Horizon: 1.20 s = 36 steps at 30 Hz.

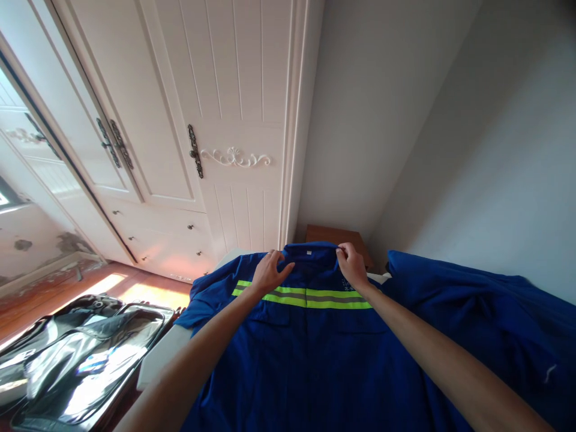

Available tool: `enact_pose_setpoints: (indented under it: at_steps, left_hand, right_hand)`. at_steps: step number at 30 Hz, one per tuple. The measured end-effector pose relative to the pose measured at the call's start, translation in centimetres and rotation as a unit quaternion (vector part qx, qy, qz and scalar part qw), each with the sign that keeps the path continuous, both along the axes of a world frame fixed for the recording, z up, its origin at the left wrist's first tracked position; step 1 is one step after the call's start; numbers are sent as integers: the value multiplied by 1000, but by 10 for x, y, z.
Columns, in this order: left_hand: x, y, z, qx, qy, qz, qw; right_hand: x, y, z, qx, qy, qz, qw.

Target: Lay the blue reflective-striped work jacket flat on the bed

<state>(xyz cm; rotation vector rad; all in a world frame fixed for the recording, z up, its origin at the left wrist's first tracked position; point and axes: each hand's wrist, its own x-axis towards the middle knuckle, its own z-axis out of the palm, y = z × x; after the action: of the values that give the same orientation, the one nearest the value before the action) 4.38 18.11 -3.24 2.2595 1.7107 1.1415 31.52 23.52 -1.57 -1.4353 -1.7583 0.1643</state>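
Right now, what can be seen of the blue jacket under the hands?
The jacket is royal blue, woven workwear cloth by its look, with a yellow-green and grey reflective band across the chest. It lies flat, front up, collar away from the camera. The left hand and right hand pinch the collar at either side. More blue cloth lies to its right.

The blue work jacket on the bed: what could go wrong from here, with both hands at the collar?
1. The left hand and right hand grip only the collar of the blue work jacket, so the body may wrinkle.
2. Its left sleeve hangs over the bed edge and may pull the jacket askew.
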Motion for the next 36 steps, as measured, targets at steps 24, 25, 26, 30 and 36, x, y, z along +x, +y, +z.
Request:
enact_pose_setpoints:
  at_steps: [24, 25, 26, 30, 36]
  left_hand:
    - [29, 28, 49, -110, 34, -69, 991]
    - [23, 28, 50, -119, 18, -91, 989]
    - [16, 28, 51, -125, -1, -112, 986]
    - [-12, 34, 53, -160, -4, -130, 978]
    - [-32, 47, 36, -197, 109, -39, 974]
  right_hand:
    - [20, 11, -4, -208, 121, 138, 961]
    - [25, 12, -7, -237, 138, 149, 950]
    - [30, 14, -10, -262, 153, 166, 938]
    - [47, 26, -22, -293, 97, 239, 921]
    - [52, 38, -33, -247, -22, 154, 957]
